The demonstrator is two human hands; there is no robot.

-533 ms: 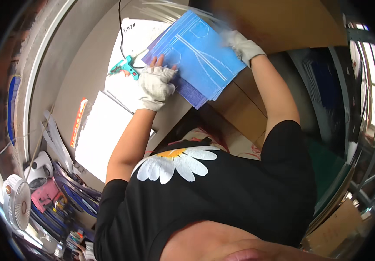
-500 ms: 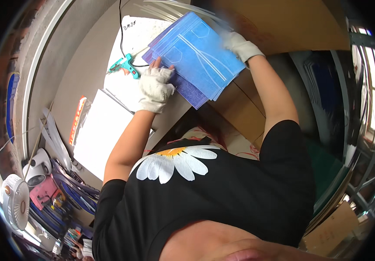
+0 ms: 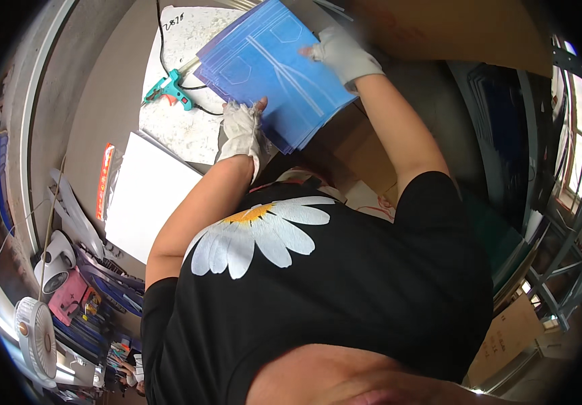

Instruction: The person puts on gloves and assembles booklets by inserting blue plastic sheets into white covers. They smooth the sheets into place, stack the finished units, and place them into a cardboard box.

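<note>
A stack of blue sheets (image 3: 284,71) printed with jeans-like pockets and seams lies tilted in front of me, over the corner of a white board (image 3: 183,128). Darker purple-blue sheets show along its left and lower edges. My left hand (image 3: 242,131), in a white fingertipless glove, closes on the stack's lower left edge, with bare fingertips showing. Gloved the same way, my right hand (image 3: 343,57) grips the right edge. One finger of it lies over the top sheet; the others are blurred or hidden.
A teal glue gun (image 3: 171,91) with a black cord lies on the board, left of the stack. White sheets (image 3: 149,196) and a red strip (image 3: 105,182) are nearer on the left. Brown cardboard (image 3: 459,34) stands far right. A white fan (image 3: 34,337) is at lower left.
The view has shifted. My right hand has come further in over the stack's right edge. Less of the purple-blue sheets sticks out below. My left hand has turned along the lower left edge.
</note>
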